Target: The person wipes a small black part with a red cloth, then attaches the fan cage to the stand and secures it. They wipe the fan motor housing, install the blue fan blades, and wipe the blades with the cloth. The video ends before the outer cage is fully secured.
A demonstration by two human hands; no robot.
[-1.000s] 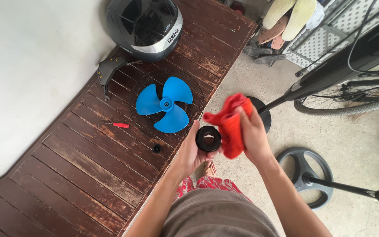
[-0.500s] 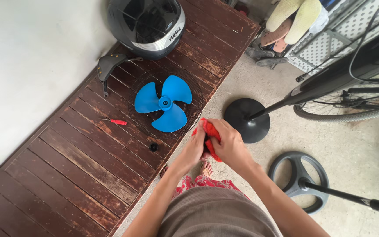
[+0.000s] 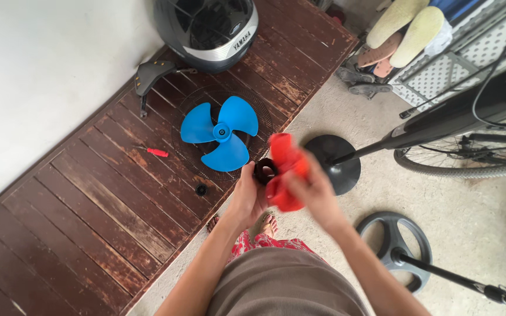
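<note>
My left hand (image 3: 247, 198) grips a round black fan part (image 3: 264, 171) just off the bench's front edge. My right hand (image 3: 311, 193) holds a red cloth (image 3: 285, 171) bunched against that black part; the hand is blurred with motion. Left of my hands, a blue three-bladed fan propeller (image 3: 220, 133) lies on a dark wire fan grille (image 3: 225, 137) on the brown wooden slat bench (image 3: 89, 199).
On the bench: a grey helmet (image 3: 206, 26), a black curved bracket (image 3: 150, 73), a small red screwdriver (image 3: 157, 152), a small black knob (image 3: 201, 189). On the concrete floor: a black round fan base with pole (image 3: 338, 161), a grey ring-shaped stand base (image 3: 396, 246), a bicycle wheel (image 3: 469, 161), slippers (image 3: 405, 26).
A second ago the cloth was lifted off the black ring; then both hands closed over it low down. Now the hands are higher, with the cloth rubbing the ring's right side.
</note>
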